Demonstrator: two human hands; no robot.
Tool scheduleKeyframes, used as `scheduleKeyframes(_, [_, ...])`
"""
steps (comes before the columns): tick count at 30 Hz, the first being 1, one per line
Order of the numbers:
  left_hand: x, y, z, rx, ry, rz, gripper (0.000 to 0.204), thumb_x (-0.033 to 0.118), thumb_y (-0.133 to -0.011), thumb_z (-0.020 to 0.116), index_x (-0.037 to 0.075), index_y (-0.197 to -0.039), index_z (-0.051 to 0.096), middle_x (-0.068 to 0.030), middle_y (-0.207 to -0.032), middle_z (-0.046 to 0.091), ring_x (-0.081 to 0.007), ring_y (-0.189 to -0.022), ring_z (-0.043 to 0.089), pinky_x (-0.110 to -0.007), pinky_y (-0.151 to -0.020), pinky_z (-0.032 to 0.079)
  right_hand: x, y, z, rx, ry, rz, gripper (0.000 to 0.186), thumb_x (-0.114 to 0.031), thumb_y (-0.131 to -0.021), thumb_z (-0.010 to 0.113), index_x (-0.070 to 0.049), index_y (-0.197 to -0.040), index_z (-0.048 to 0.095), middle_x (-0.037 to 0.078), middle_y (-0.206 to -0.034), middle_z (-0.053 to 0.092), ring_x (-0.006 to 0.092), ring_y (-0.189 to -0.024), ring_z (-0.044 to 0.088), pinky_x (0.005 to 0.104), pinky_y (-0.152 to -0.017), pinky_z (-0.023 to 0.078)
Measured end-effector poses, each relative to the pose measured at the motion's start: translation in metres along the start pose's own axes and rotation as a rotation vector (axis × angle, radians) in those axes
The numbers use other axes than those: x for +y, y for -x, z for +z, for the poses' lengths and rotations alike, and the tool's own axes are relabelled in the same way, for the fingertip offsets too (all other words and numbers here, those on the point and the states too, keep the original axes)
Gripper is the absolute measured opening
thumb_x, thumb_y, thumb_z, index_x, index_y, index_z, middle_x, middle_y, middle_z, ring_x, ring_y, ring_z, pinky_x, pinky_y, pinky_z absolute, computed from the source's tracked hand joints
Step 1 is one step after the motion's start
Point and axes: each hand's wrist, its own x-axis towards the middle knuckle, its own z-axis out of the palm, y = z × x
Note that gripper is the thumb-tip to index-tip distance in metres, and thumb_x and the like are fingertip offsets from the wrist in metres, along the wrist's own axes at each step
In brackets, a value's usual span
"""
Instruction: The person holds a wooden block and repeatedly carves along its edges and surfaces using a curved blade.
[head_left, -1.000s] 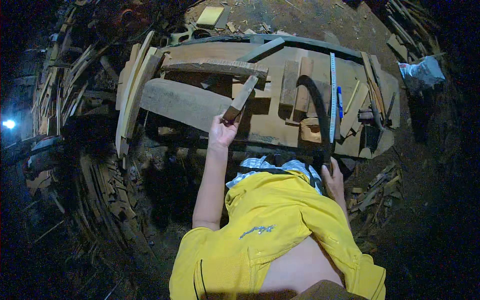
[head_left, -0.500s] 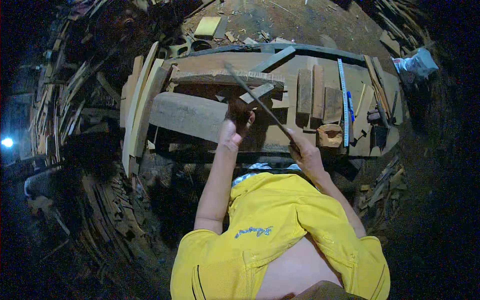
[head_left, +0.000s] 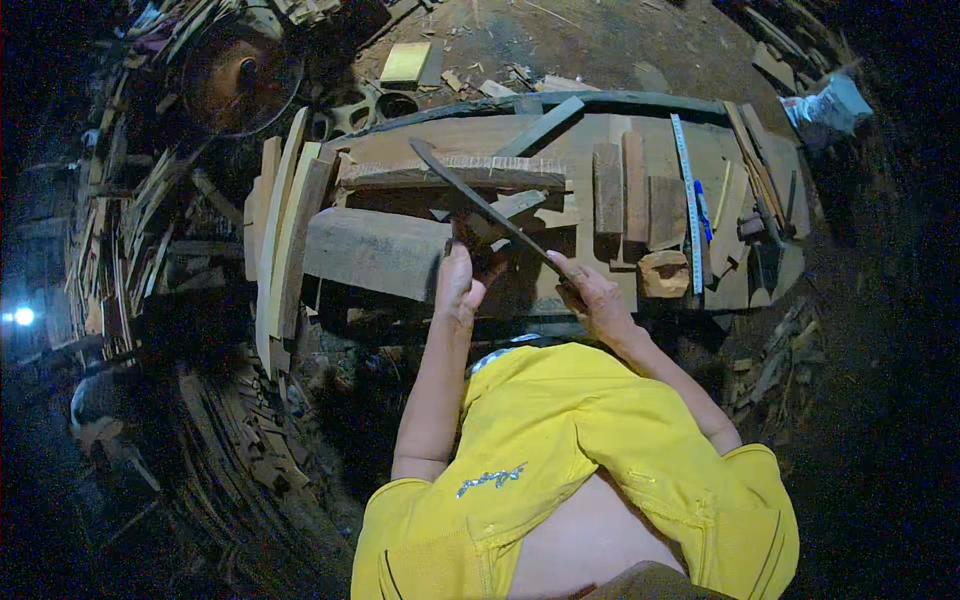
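Note:
My right hand (head_left: pixel 592 295) is closed round the grip of a machete (head_left: pixel 472 196), whose long dark blade slants up and left. My left hand (head_left: pixel 458 280) is closed on a small dark-brown piece of wood (head_left: pixel 472 226), held upright under the blade. Shadow hides much of that piece, so I cannot tell whether the blade touches it. Left of that hand lies a thick grey wood block (head_left: pixel 370 250). Beyond the blade is a long rough-edged plank (head_left: pixel 375 172), with a short pale offcut (head_left: pixel 522 204) nearer me.
The bench (head_left: pixel 610 290) also bears upright-laid wood strips (head_left: pixel 634 190), a ruler (head_left: pixel 686 180), a blue pen (head_left: pixel 703 212) and an orange-brown block (head_left: pixel 663 273). Long boards (head_left: pixel 290 235) lean at its left end. Scrap wood (head_left: pixel 120 250) is heaped at left; a yellow block (head_left: pixel 406 63) lies beyond.
The machete has tilted, showing more of its blade face, and its tip has shifted left. My right hand has moved slightly left. The left hand keeps its hold on the piece of wood.

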Motion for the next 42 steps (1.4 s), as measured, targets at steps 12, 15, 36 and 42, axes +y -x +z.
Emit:
scheduleKeyframes(12, [0.006, 0.026, -0.006, 0.12, -0.927, 0.679, 0.052, 0.037, -0.089, 0.054, 0.0, -0.124, 0.041, -0.0189, -0.119, 0.047, -0.0294, -0.11, 0.047, -0.036, -0.097, 0.035, 0.031, -0.017, 0.012, -0.081, 0.004, 0.019, 0.062, -0.006, -0.082, 0.059, -0.024, -0.137, 0.036, 0.016, -0.086, 0.057, 0.0313, -0.075, 0.059, 0.0403, -0.067, 0.047])
scheduleKeyframes(15, [0.011, 0.029, -0.004, 0.022, -0.995, 0.664, 0.058, 0.015, -0.074, 0.068, 0.001, -0.124, 0.041, -0.0218, -0.114, 0.048, -0.0344, -0.109, 0.047, -0.038, -0.095, 0.036, 0.025, -0.015, 0.009, -0.083, 0.003, 0.042, 0.064, -0.005, -0.081, 0.059, -0.024, -0.137, 0.036, 0.016, -0.086, 0.057, 0.0315, -0.073, 0.059, 0.0404, -0.065, 0.047])
scheduleKeyframes(36, [0.0, 0.025, -0.002, 0.084, -1.445, 0.753, 0.047, -0.004, -0.072, 0.047, 0.0, -0.118, 0.04, -0.0253, -0.098, 0.051, -0.0439, -0.094, 0.05, -0.046, -0.082, 0.04, 0.018, 0.015, 0.005, 0.006, 0.188, -0.037, 0.069, -0.006, -0.079, 0.058, -0.031, -0.138, 0.033, 0.01, -0.073, 0.05, 0.0294, -0.062, 0.058, 0.0417, -0.053, 0.047])
scheduleKeyframes(42, [-0.003, 0.021, 0.001, 0.088, -1.212, 0.826, 0.043, -0.003, -0.073, 0.046, 0.0, -0.116, 0.04, -0.0265, -0.091, 0.05, -0.0471, -0.086, 0.049, -0.05, -0.077, 0.039, 0.023, 0.001, 0.001, 0.044, -0.122, 0.066, 0.066, -0.008, -0.08, 0.057, -0.032, -0.137, 0.035, 0.012, -0.077, 0.054, 0.0313, -0.066, 0.059, 0.0422, -0.058, 0.048])
